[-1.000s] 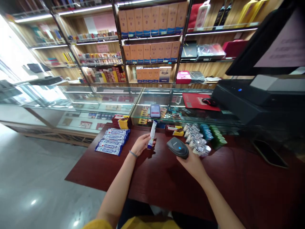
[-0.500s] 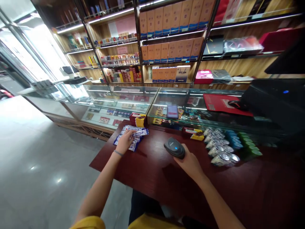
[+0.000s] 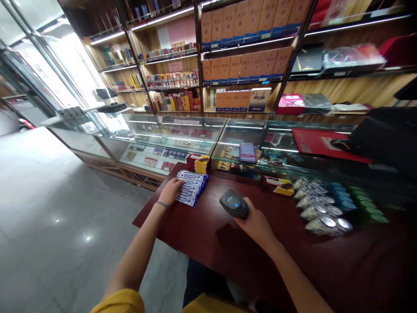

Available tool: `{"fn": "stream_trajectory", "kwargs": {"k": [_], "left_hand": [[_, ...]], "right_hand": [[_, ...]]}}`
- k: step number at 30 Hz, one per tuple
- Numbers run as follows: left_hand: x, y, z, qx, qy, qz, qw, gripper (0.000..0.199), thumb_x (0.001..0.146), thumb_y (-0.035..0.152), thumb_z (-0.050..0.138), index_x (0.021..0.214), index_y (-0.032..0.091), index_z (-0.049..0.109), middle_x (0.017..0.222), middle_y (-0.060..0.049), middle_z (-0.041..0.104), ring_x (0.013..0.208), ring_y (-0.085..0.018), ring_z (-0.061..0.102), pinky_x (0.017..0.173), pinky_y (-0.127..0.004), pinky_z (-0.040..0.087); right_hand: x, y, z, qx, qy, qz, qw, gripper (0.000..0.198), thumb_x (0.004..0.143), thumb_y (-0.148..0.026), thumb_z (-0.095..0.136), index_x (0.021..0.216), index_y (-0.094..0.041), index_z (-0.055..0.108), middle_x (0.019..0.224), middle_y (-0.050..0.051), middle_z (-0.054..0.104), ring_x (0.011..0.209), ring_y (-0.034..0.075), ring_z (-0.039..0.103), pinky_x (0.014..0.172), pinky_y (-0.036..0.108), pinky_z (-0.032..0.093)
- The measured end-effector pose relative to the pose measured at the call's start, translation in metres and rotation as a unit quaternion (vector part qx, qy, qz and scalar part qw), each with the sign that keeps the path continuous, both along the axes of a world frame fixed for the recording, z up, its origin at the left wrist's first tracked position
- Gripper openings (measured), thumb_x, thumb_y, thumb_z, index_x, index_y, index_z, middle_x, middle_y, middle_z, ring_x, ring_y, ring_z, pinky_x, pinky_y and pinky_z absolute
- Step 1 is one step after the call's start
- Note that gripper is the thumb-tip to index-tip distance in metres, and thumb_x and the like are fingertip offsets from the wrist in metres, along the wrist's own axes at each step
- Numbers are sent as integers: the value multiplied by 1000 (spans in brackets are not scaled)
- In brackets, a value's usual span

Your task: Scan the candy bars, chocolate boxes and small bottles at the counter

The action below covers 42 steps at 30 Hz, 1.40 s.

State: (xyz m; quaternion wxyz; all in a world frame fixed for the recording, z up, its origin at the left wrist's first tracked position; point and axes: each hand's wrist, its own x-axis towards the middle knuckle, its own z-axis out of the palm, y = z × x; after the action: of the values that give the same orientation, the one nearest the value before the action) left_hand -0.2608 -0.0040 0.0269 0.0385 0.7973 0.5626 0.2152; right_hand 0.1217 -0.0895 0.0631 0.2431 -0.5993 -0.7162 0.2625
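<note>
Several long blue-and-white snack packets point(image 3: 193, 188) lie in an overlapping stack on the dark red wooden counter point(image 3: 195, 230). My left hand point(image 3: 172, 192) is at their left end, its fingers closed on the end of one packet, which rests flat on the others. The fingertips are partly hidden. In my right hand point(image 3: 256, 221) is a black barcode scanner point(image 3: 233, 204) with a blue light, held above the counter, its head pointing left toward the packets. Behind the packets stands a stack of red-and-yellow boxes point(image 3: 199, 163).
On the right are silver-topped cans point(image 3: 321, 208), blue cans point(image 3: 340, 196) and green cans point(image 3: 368, 204), with more red-and-yellow packs point(image 3: 278, 185) beside them. A glass display case point(image 3: 176, 130) runs behind. A red mat point(image 3: 322, 145) lies near a black monitor point(image 3: 384, 134).
My left hand has lowered the packet it held up, and the packets now lie in neater rows. The scanner stays in my right hand. The view has turned slightly left.
</note>
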Motion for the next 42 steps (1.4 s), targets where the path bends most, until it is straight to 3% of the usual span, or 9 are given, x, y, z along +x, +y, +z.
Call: {"fn": "stream_trajectory", "kwargs": {"k": [11, 18, 25, 32, 42], "left_hand": [[-3, 3, -6, 0, -23, -6, 1000, 52, 75, 1, 51, 119, 20, 70, 109, -10, 63, 103, -23, 61, 100, -40, 50], [25, -5, 3, 31, -60, -3, 998, 55, 77, 1, 49, 126, 22, 65, 126, -10, 60, 119, -24, 58, 109, -45, 46], [111, 0, 12, 99, -150, -19, 984, 38, 95, 16, 45, 128, 21, 62, 126, -11, 61, 120, -24, 57, 109, -43, 45], [207, 12, 0, 94, -167, -83, 978, 41, 96, 17, 45, 134, 21, 59, 133, -12, 58, 129, -24, 52, 115, -45, 41], [323, 20, -17, 30, -163, -193, 967, 48, 93, 14, 48, 140, 23, 57, 150, -12, 48, 146, -29, 36, 122, -51, 31]], "right_hand": [[1, 0, 2, 6, -9, -1, 1000, 49, 81, -34, 63, 127, -26, 49, 96, 9, 78, 92, 39, 74, 64, 34, 44], [18, -1, 0, 42, 16, -4, 999, 42, 82, -32, 64, 122, -29, 53, 90, 4, 78, 85, 32, 76, 61, 30, 43], [62, -6, -3, 40, -5, -60, 997, 35, 80, -33, 63, 113, -28, 51, 90, 5, 77, 89, 32, 75, 63, 30, 45], [120, -21, -3, 65, 53, -102, 991, 30, 81, -34, 62, 109, -27, 52, 90, 4, 76, 91, 30, 75, 73, 33, 52], [191, -45, -11, 83, 65, -222, 969, 58, 76, -36, 66, 131, -25, 51, 103, 10, 76, 104, 34, 72, 83, 41, 56]]}}
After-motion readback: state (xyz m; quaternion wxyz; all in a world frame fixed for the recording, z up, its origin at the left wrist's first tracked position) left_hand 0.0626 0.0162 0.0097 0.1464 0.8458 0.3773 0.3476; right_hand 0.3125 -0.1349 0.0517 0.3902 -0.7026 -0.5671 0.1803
